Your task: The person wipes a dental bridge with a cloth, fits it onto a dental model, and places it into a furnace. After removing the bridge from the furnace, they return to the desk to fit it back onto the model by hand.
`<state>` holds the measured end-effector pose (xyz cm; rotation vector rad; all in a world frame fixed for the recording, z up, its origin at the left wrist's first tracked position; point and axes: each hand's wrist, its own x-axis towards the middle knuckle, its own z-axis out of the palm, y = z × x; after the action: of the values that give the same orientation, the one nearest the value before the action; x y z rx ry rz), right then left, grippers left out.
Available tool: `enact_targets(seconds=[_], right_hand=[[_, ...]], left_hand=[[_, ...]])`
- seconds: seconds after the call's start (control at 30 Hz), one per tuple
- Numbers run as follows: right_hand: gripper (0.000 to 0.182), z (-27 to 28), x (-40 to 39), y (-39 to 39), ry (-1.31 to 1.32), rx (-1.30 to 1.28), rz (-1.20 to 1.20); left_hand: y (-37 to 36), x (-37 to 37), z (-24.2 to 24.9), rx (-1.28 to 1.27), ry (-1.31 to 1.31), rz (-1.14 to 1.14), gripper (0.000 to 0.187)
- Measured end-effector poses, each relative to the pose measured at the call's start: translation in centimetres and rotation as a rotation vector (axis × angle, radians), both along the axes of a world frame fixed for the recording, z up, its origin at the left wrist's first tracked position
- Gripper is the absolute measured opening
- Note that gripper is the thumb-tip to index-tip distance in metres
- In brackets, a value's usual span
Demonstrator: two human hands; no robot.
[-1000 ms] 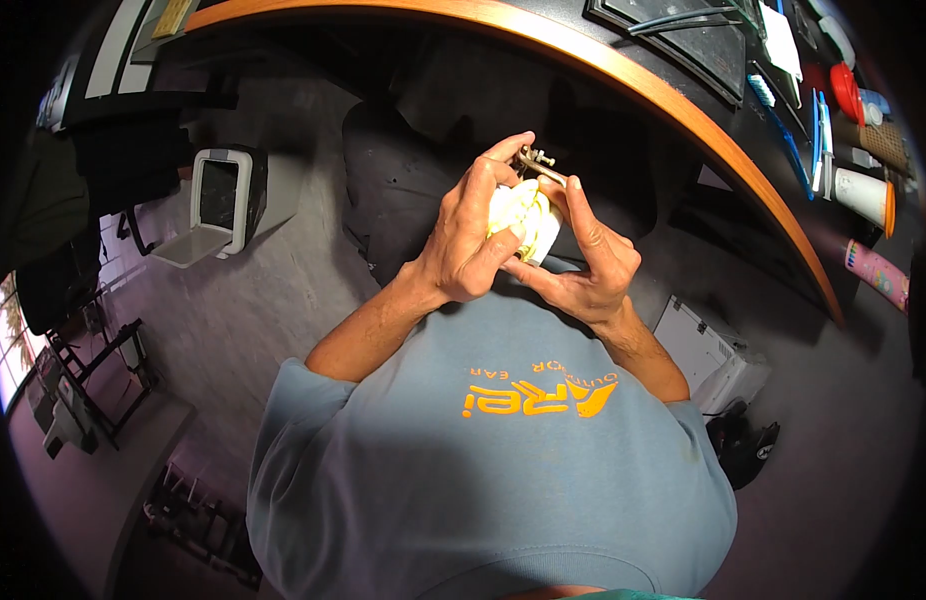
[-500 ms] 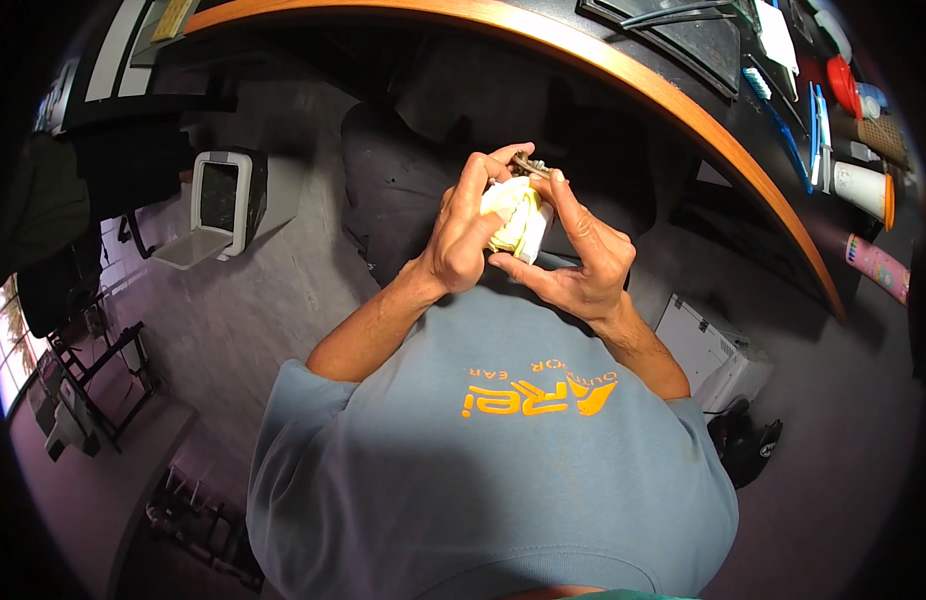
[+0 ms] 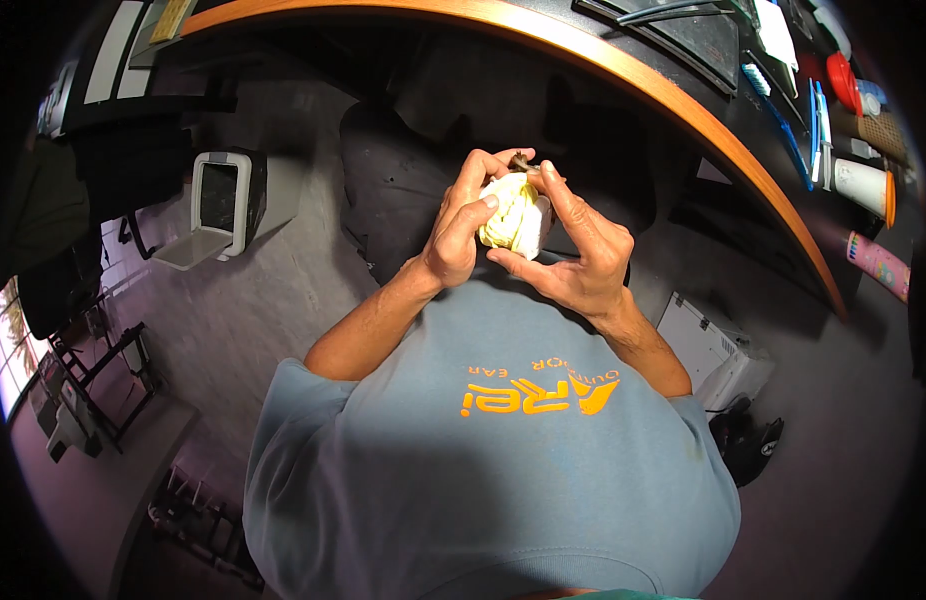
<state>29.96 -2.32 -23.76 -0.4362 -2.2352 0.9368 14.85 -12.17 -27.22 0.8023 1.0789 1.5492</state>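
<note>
Between both hands, above the lap, is a pale yellow and white crumpled bundle (image 3: 513,215), brightly lit; what it is exactly I cannot make out. My left hand (image 3: 460,225) grips it from the left, with the thumb on its front. My right hand (image 3: 588,245) holds its right side, with the index finger near the top and the thumb at the lower edge. A small dark brown piece (image 3: 521,162) sticks out at the top of the bundle, between the fingertips.
A dark desk with an orange wooden edge (image 3: 673,98) curves overhead, bearing a blue toothbrush (image 3: 783,120), a white cup (image 3: 861,186) and a red item (image 3: 841,84). On the floor stand a litter-box-like bin (image 3: 223,200) at left and a white box (image 3: 698,340) at right.
My left thumb has moved up and left over the bundle, showing more of its yellow folds. The brown piece at the top has shifted slightly and shows less.
</note>
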Motion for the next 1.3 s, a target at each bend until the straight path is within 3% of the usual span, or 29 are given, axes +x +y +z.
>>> enact_targets(seconds=[0.1,0.2,0.5,0.8,1.03,1.13,1.3], right_hand=[[0.086,0.2,-0.1,0.1,-0.01,-0.04,-0.015],[0.085,0.1,-0.1,0.2,-0.013,-0.043,-0.01],[0.087,-1.0,-0.2,0.3,0.134,-0.047,0.003],[0.089,-0.4,-0.3,0.8,0.064,-0.053,0.032],[0.065,0.6,-1.5,0.5,0.034,-0.148,-0.083],[0.067,0.9,-1.9,1.2,-0.035,-0.008,-0.031],[0.074,2.8,-2.3,0.8,-0.124,-0.018,-0.018]], left_hand=[[0.0,-0.2,0.0,-0.009,-0.013,-0.023,0.04],[0.1,-0.6,0.2,0.01,0.204,-0.016,0.042],[0.4,-0.9,0.7,0.136,0.435,0.087,0.044],[0.6,-0.9,0.4,0.162,0.398,0.064,0.048],[0.2,0.7,0.1,-0.014,-0.514,0.072,0.048],[0.1,0.8,-0.4,-0.008,-0.642,0.085,0.055],[0.1,1.2,0.6,-0.028,-0.704,0.102,0.077]])
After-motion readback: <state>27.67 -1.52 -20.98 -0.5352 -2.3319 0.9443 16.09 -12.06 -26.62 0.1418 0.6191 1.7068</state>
